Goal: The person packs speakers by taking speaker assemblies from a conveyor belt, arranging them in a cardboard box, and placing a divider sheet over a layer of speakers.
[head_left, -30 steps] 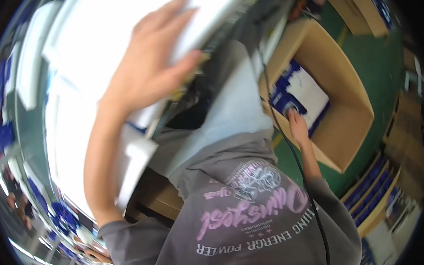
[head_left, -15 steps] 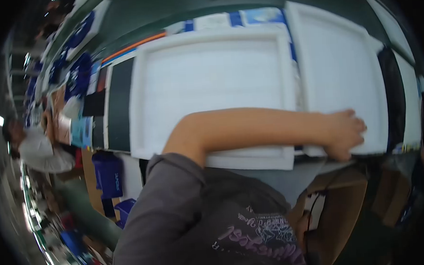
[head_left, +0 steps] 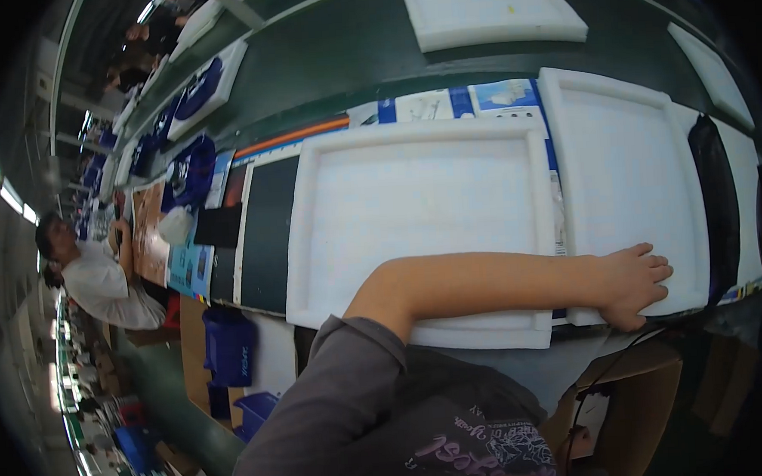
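My left hand (head_left: pixel 633 285) reaches across to the right and lies on the near part of a white foam tray (head_left: pixel 626 147), fingers spread apart. My left forearm passes over a second, larger white foam tray (head_left: pixel 422 201) with a raised rim. Both trays lie flat, their shallow insides showing white. Low in view, beside an open cardboard box (head_left: pixel 640 405), a small part of my right hand (head_left: pixel 576 443) shows near a white piece (head_left: pixel 590 415). Its fingers are too hidden to read.
A green conveyor belt (head_left: pixel 329 68) runs behind, carrying another foam tray (head_left: pixel 494 12). A dark bag-like item (head_left: pixel 717 212) lies at the right. Blue bins (head_left: pixel 229 345) stand below left. A co-worker in a white shirt (head_left: pixel 112 286) sits at the far left.
The camera view has tilted up, so everything sits lower and further right in the picture. My left hand stays on the right tray, its fingers spread a little more.
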The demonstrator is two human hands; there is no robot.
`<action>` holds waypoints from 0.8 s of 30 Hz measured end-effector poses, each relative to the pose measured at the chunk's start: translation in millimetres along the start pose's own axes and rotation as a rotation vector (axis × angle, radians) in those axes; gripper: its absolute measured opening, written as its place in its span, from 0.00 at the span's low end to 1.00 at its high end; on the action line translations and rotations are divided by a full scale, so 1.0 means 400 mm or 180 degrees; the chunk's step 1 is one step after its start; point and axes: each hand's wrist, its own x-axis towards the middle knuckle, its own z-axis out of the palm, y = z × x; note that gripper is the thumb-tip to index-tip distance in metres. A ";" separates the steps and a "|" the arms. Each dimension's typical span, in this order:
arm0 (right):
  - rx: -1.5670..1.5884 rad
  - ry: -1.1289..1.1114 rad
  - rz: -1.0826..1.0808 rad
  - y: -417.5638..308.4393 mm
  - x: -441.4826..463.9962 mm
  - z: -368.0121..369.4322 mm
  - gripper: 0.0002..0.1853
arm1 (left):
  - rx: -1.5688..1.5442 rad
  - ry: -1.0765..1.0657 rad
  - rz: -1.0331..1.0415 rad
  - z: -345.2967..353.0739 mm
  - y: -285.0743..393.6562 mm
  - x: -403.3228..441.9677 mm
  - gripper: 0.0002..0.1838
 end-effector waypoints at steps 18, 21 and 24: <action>0.0101 -0.0123 -0.0346 -0.073 -0.044 -0.015 0.19 | -0.0056 -0.0098 -0.0028 -0.023 0.015 0.000 0.32; 0.0006 0.0001 -0.0309 -0.073 -0.039 -0.007 0.19 | -0.0076 -0.0090 -0.0005 -0.027 0.015 -0.002 0.32; 0.0032 -0.0331 -0.0172 -0.076 -0.029 -0.020 0.19 | -0.0087 -0.0080 0.0005 -0.028 0.015 -0.001 0.32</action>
